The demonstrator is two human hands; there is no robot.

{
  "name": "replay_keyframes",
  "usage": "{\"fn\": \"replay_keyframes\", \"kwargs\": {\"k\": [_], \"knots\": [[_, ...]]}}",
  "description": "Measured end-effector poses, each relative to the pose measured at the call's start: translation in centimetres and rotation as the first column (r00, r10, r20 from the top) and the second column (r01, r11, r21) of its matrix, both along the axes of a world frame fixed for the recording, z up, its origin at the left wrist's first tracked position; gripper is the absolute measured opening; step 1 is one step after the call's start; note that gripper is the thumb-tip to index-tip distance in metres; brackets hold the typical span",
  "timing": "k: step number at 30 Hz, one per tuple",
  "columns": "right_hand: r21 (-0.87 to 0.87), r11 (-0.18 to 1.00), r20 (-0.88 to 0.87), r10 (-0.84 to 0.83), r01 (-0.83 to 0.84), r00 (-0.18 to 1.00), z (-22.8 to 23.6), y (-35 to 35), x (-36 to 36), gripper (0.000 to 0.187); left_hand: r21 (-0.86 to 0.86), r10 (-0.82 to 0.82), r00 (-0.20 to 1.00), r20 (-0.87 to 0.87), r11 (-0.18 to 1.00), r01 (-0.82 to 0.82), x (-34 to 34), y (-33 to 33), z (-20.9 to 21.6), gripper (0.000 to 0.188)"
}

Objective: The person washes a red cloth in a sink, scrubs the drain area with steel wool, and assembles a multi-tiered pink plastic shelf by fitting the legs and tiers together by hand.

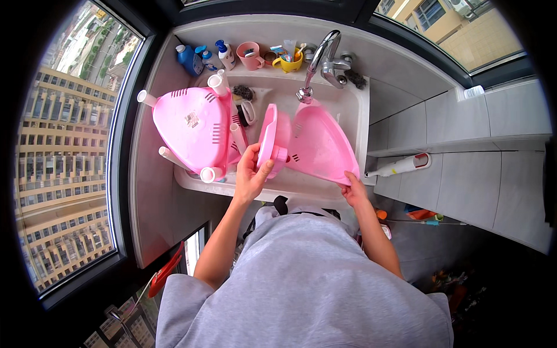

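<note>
My left hand (250, 178) is closed on a pink plastic piece (270, 136) tilted up on its side over the sink, thumb against its lower part. A triangular pink plastic shelf tray (322, 142) lies slanted in the sink under the chrome faucet (326, 61), one corner beneath the spout. Its near right corner is pinched in my right hand (355, 190). To the left, several pink shelf trays with white tube legs (191, 124) rest upside down across the sink's left side. Whether water is running is hard to make out.
The white sink (362, 122) has bottles (190, 60), a pink mug (249, 55) and a yellow cup with brushes (289, 62) along its back ledge. Dark scrubbers (243, 91) lie behind the trays. A white handheld appliance (400, 166) sits on the right ledge. Windows border the left and back.
</note>
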State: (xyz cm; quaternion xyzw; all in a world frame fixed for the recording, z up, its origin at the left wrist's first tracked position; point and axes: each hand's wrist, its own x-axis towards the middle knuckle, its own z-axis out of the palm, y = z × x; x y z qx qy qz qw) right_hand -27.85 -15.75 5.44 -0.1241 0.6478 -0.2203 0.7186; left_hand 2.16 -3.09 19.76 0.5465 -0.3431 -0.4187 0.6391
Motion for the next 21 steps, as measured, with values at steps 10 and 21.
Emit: {"fn": "replay_keyframes", "kwargs": {"k": [10,21], "knots": [[-0.03,0.993,0.057,0.113,-0.112,0.992,-2.3,1.6,1.6,0.042,0.084,-0.116,0.894,0.433,0.993,0.088,-3.3,-1.0,0.7,0.06],[0.054,0.916,-0.304,0.394,-0.398,0.867,-0.8,1.4,2.0,0.078,0.196,-0.19,0.914,0.36,0.973,0.125,-4.2,-1.1,1.1,0.061]]}}
